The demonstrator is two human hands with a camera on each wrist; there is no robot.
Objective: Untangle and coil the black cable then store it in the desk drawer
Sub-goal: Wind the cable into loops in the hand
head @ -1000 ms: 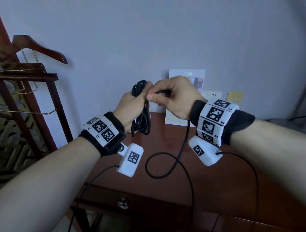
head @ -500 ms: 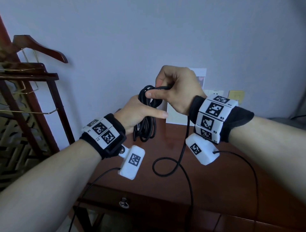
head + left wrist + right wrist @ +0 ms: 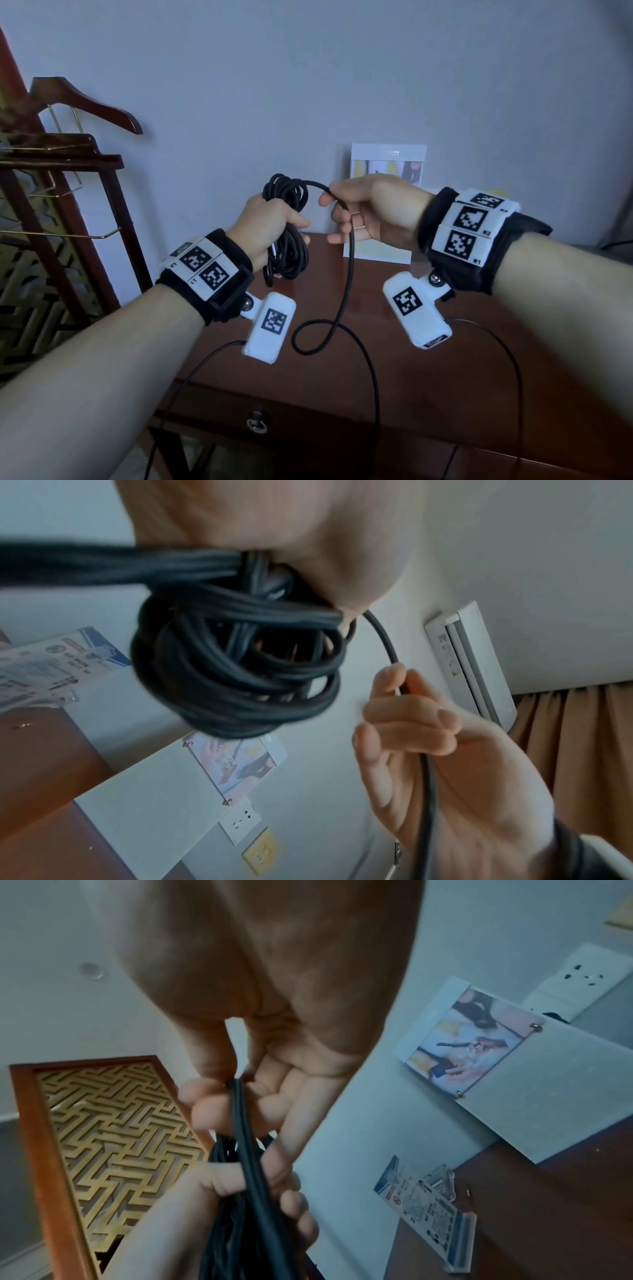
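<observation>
While our left hand (image 3: 270, 222) is gripping the coiled black cable (image 3: 286, 240), our right hand (image 3: 370, 209) is pinching its loose strand.

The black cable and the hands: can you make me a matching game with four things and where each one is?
Things:
1. coiled bundle
2. loose cable strand
3. drawer handle
4. white card

Places:
A. leaning against the wall
B. gripped in the left hand
C. on the desk front, below the hands
D. pinched in the right hand, hanging down to the desk

Pairs: 1-B, 2-D, 3-C, 4-A
</observation>
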